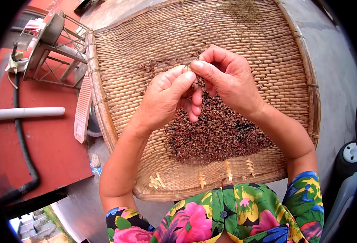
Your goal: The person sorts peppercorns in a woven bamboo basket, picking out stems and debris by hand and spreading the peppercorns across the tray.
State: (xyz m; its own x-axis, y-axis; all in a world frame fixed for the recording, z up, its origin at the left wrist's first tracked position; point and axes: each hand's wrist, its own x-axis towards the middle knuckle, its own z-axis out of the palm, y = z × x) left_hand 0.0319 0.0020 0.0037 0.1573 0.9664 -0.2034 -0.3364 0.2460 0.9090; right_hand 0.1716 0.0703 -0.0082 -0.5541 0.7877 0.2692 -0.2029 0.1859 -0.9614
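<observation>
My left hand [164, 95] and my right hand [235, 81] meet above a woven bamboo tray [146, 40]. Between them is a thin sprig of small dark dried berries [196, 84], which look like Sichuan peppercorns. Thumb and forefinger are pinched on each hand, the fingertips nearly touching. The left hand's lower fingers curl beneath the sprig and partly hide it. Below the hands spreads a large heap of reddish-brown and black berries [217, 139]. Scattered berries [156, 67] lie farther back on the weave, partly behind the left hand.
Thin stems [243, 10] lie at the tray's far end. Left of the tray stand a metal frame [57, 52], a pink ridged board [83, 109] and a red surface [45, 141] with a white pipe [28, 114] and black hose [22, 141]. A dark wheel-like object [348, 156] is right.
</observation>
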